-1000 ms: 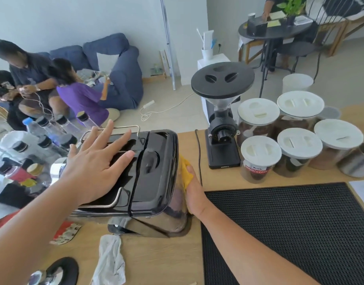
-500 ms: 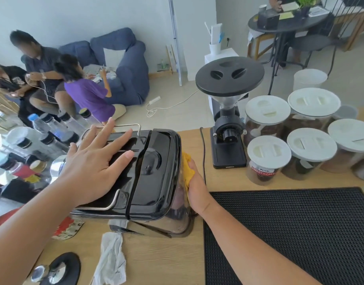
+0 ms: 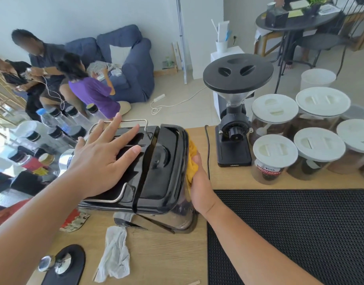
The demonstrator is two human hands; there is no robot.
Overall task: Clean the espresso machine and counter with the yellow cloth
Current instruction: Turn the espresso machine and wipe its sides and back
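The black espresso machine (image 3: 162,169) stands on the wooden counter (image 3: 162,256), seen from above. My left hand (image 3: 103,159) lies flat on its top with the fingers spread, holding nothing. My right hand (image 3: 199,179) presses the yellow cloth (image 3: 192,161) against the machine's right side. Most of the cloth is hidden between the hand and the machine.
A black coffee grinder (image 3: 232,128) and several white-lidded jars (image 3: 275,153) stand to the right. A black rubber mat (image 3: 296,233) covers the near right. A white rag (image 3: 115,254) and a tamper (image 3: 53,264) on its black pad lie near. Bottles stand at the left. People sit on the floor behind.
My right hand has slid the yellow cloth a little along the machine's right side. The left hand stays flat on top. The camera has shifted slightly.
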